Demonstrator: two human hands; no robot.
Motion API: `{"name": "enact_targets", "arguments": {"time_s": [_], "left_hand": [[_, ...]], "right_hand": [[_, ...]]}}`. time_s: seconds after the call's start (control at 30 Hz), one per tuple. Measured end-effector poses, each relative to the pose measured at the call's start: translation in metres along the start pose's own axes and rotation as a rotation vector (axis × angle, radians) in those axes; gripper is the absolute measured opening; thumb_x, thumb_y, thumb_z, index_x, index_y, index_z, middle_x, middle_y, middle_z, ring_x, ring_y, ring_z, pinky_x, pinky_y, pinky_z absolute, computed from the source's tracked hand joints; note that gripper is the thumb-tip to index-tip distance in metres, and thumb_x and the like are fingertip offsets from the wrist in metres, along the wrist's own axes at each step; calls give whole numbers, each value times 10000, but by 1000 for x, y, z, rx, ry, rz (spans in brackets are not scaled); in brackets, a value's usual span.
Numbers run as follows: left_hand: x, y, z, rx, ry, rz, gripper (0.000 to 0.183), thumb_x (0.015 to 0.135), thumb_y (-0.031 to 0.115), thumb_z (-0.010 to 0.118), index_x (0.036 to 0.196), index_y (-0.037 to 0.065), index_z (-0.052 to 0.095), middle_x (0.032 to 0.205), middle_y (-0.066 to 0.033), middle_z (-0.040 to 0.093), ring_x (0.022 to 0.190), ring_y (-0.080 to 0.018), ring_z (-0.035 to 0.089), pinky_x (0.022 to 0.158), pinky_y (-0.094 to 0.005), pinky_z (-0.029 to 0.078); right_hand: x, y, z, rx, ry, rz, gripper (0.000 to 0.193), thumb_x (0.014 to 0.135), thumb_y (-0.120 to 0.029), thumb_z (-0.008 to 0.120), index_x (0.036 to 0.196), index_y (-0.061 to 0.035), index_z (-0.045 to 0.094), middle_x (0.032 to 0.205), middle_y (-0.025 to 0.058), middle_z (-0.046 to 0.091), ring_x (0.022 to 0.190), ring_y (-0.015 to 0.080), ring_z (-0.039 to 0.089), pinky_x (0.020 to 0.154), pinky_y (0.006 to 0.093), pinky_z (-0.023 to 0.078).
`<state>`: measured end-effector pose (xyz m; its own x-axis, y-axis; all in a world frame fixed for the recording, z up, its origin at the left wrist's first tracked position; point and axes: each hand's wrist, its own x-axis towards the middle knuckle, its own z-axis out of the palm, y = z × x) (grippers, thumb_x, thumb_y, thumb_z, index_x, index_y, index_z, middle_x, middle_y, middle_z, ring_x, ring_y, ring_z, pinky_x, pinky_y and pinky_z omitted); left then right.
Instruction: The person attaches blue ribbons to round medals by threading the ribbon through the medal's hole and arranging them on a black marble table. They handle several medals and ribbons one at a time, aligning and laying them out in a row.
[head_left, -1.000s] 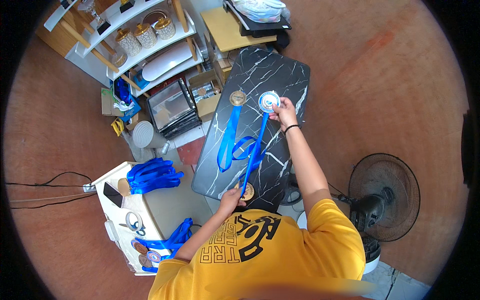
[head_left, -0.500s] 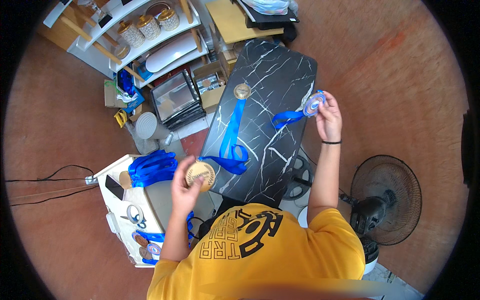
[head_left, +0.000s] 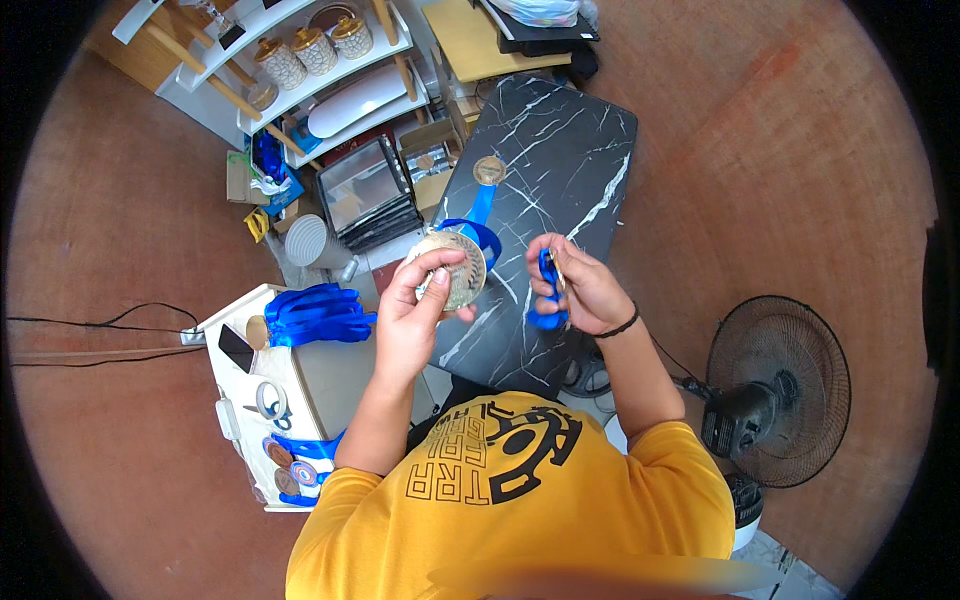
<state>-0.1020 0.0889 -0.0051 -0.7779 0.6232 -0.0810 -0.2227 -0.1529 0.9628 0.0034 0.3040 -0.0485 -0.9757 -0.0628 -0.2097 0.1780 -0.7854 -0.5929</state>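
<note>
My left hand [head_left: 420, 300] grips a round gold medal [head_left: 462, 272] with a wreath design, thumb over its front, above the near left part of the black marbled table [head_left: 590, 190]. A dark blue ribbon [head_left: 484, 236] loops out behind that medal. To its right, my right hand [head_left: 585, 288] is closed on a second medal [head_left: 558, 270], turned edge-on, with its blue ribbon [head_left: 546, 318] bunched in the fingers. Farther back on the table lies another gold medal [head_left: 490, 171], its lighter blue ribbon [head_left: 481, 205] running toward me and partly hidden.
At left, a white cabinet [head_left: 262, 392] carries a pile of blue ribbons [head_left: 320, 315], a phone [head_left: 236, 348], a tape roll [head_left: 271, 400], scissors and several medals. A black fan [head_left: 780, 400] stands at right. Frames [head_left: 365, 190] and a white shelf [head_left: 350, 75] are at back left.
Both hands have come closer together over the table. My right hand has moved left and nearer, turning its medal edge-on and gathering the ribbon. My left hand has moved right and up with its medal.
</note>
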Motion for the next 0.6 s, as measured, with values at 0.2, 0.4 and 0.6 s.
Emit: {"name": "enact_targets", "arguments": {"time_s": [0.2, 0.4, 0.6], "left_hand": [[-10, -45, 25, 106, 32, 184, 526, 866, 27, 712, 1344, -1, 495, 1310, -107, 397, 1203, -226, 540, 1015, -349, 494], [-25, -56, 46, -13, 75, 162, 841, 674, 134, 904, 1354, -13, 432, 1339, -119, 350, 1223, -230, 517, 1064, -356, 456], [-48, -71, 68, 336, 187, 401, 863, 637, 118, 912, 1359, 57, 444, 1343, -150, 352, 1229, -262, 493, 1042, -369, 445]], "right_hand": [[-14, 25, 12, 347, -164, 84, 458, 1024, -377, 475, 1382, -96, 426, 1109, 93, 608, 934, 201, 611, 710, 386, 508], [-35, 26, 30, -141, 51, -72, 524, 1036, -252, 453, 1493, -56, 287, 1237, 123, 576, 1020, 183, 631, 823, 329, 520], [-54, 24, 54, -970, 148, -282, 580, 1044, -290, 445, 1501, 9, 249, 1370, 185, 497, 1222, 231, 538, 1021, 325, 416]]}}
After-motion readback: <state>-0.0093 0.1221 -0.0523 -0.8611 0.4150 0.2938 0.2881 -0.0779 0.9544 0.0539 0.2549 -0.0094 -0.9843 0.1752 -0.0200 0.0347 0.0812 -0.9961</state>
